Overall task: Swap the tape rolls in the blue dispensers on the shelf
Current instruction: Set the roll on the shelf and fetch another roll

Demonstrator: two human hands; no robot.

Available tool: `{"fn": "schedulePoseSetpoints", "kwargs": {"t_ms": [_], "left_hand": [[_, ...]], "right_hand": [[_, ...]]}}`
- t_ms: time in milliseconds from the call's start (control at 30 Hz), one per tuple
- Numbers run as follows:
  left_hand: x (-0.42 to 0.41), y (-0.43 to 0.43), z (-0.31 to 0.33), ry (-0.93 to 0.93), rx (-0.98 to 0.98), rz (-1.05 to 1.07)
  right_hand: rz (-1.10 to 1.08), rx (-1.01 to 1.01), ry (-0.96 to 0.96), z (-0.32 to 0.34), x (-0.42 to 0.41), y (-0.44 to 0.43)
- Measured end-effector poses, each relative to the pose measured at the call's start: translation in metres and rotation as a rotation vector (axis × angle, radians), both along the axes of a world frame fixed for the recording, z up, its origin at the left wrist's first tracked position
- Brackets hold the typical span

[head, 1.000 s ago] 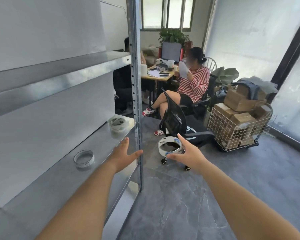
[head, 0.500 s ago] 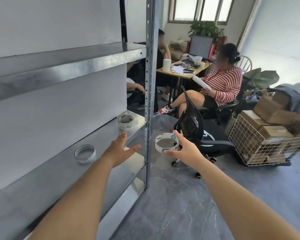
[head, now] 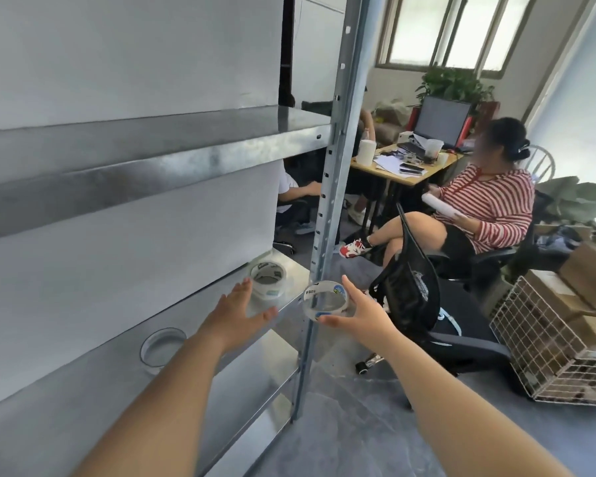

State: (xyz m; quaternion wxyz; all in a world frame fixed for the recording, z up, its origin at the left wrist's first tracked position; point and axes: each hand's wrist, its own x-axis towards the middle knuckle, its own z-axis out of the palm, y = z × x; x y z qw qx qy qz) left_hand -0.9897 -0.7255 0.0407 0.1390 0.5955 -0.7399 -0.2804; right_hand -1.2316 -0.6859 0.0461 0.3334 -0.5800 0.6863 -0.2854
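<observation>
Right hand (head: 362,313): held a thin, nearly spent tape roll (head: 325,300) in the air, just right of the shelf's upright post (head: 338,160).
Right fingers (head: 350,287): curled round the far rim of that roll, thumb under its near edge, pinching it flat.
Left hand (head: 238,315): hovered over the front edge of the metal shelf (head: 100,390), palm down.
Left fingers (head: 243,287): spread and holding nothing, tips just short of the white tape roll (head: 268,278).
White tape roll: lay flat on the shelf just beyond the left fingertips, near the post; whether a fingertip touched it could not be told.
Clear tape roll (head: 162,346): lay flat on the same shelf, well behind the left fingers, beside the left forearm.
Beyond the right fingers: a black mesh office chair (head: 413,297); further off a seated person in a red-striped top (head: 489,204) by a counter (head: 403,170) with a monitor.
Far right of the right hand: a wire basket (head: 547,346) of cardboard boxes on the floor.
</observation>
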Motion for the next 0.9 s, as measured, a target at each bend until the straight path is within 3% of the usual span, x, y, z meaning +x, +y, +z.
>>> {"fn": "schedulePoseSetpoints", "kwargs": {"t_ms": [500,700,900], "left_hand": [[0.045,-0.047,-0.011,-0.057,0.071,0.235],[0.057,-0.043,-0.014,-0.05,0.098,0.37],[0.06,-0.028,-0.011,-0.026,0.066,0.513]], "right_hand": [[0.212,-0.032,-0.016,-0.012,0.033,-0.095],[0.368,-0.065,-0.045,-0.007,0.051,-0.123],[0.574,-0.032,0.044,-0.014,0.075,-0.146]]}}
